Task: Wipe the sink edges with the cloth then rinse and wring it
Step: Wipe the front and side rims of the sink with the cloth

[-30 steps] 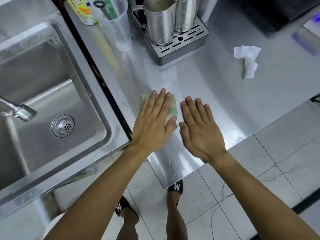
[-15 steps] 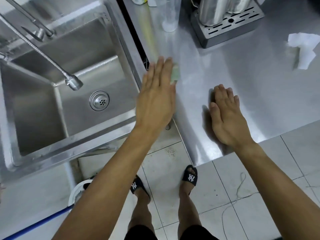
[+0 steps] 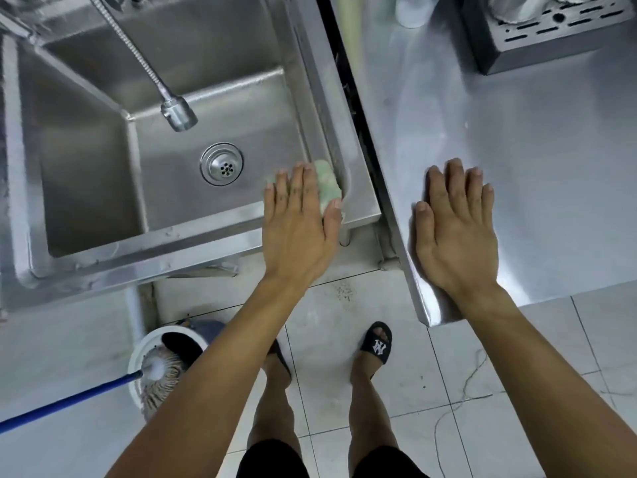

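Note:
A pale green cloth (image 3: pixel 327 182) lies under my left hand (image 3: pixel 298 222) at the front right corner of the steel sink (image 3: pixel 138 267). My fingers are flat on the cloth, thumb along its right side, pressing it against the sink's rim. Most of the cloth is hidden by the hand. My right hand (image 3: pixel 455 232) rests flat, fingers spread, on the steel counter (image 3: pixel 534 167) to the right, holding nothing. A flexible faucet (image 3: pixel 177 113) hangs over the basin, with the drain (image 3: pixel 222 163) below it. No water runs.
A dark gap (image 3: pixel 358 108) separates sink and counter. A perforated steel drip tray (image 3: pixel 548 32) stands at the counter's back. On the tiled floor stand a white bucket with a mop head (image 3: pixel 162 367) and a blue handle (image 3: pixel 65 405). My sandalled feet are below.
My left hand has carried the cloth from the counter leftward across the gap onto the sink's front right corner. My right hand stayed flat on the counter. The view swung left.

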Demonstrator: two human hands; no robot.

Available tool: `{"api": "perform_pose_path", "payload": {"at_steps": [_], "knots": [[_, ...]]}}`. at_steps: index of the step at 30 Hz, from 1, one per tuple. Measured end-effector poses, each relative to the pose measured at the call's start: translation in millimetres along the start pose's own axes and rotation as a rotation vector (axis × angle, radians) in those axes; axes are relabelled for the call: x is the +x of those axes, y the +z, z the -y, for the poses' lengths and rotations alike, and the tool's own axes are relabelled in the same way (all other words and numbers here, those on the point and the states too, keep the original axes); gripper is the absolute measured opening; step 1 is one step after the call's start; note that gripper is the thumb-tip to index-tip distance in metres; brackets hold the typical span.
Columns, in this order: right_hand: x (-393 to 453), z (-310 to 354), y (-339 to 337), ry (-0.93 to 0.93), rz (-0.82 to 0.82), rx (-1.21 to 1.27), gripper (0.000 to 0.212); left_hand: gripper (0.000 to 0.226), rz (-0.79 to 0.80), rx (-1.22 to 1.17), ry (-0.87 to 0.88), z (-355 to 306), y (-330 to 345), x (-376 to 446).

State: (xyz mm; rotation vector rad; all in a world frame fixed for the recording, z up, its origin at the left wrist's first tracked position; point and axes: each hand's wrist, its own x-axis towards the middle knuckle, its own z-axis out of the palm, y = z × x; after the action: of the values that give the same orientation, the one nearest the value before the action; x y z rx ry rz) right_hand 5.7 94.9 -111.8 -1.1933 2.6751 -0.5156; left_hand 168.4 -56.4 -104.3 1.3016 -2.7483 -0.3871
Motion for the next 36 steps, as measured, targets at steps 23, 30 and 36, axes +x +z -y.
{"api": "perform_pose_path", "payload": {"at_steps": [23,30,36], "knots": [[6.1,40.8,26.1,-0.113,-0.035,-0.133,0.060,0.061,-0.051,0.042,-0.007,-10.4,13.4,-2.9],[8.4,34.3,23.2,-0.203,0.026,-0.147,0.062,0.062,-0.020,0.185,0.309,63.5,-1.6,-27.6],[6.7,39.3,24.1,-0.175,0.013,-0.131,0.061,0.055,-0.197,0.021,0.003,-8.1,23.5,-8.7]]}}
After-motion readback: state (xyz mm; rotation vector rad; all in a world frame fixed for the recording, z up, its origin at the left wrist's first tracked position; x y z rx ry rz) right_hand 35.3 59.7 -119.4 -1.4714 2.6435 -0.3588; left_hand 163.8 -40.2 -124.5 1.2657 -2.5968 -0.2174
